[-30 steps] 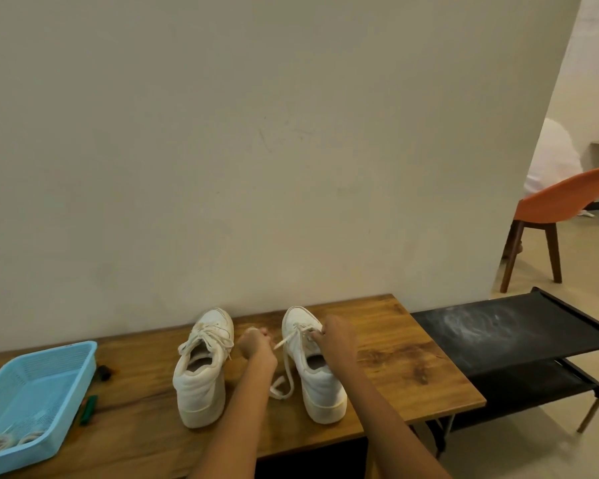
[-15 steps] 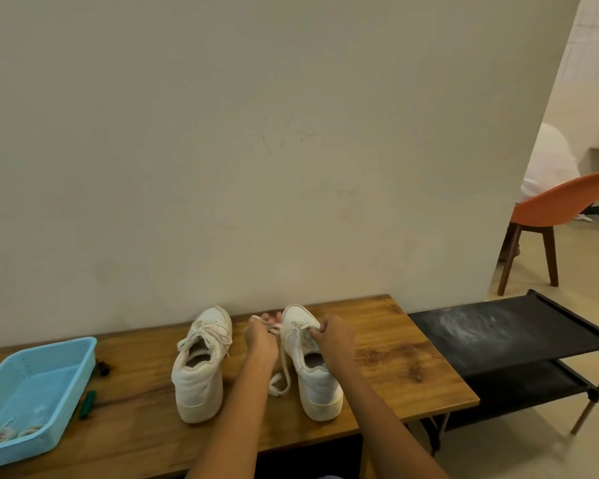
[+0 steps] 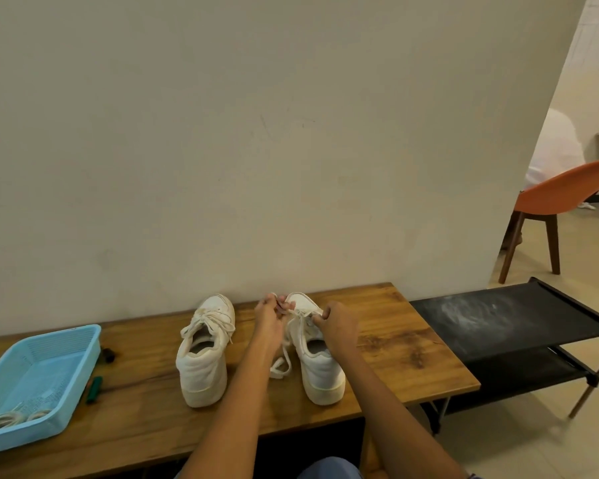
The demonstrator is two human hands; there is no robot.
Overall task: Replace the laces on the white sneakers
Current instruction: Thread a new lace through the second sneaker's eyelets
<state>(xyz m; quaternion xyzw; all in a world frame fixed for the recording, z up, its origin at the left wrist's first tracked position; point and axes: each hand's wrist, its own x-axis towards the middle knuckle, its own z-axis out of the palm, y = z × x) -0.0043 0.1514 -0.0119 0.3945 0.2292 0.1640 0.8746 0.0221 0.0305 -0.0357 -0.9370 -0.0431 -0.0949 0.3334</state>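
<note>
At centre frame I see my left hand point(image 3: 269, 318) and right hand point(image 3: 338, 324) each seemingly pinching the lace point(image 3: 284, 354) over the right sneaker point(image 3: 317, 361).

2 white sneakers point(image 3: 204, 354) upright, side-by-side

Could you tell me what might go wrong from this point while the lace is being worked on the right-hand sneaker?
1. The loose lace trails on the table between the shoes; it could snag under the sneaker as the left hand pulls.
2. The right hand grips only near the eyelets, so a hard tug might tip or slide that sneaker.
3. The other sneaker stands close and could be knocked.
</note>
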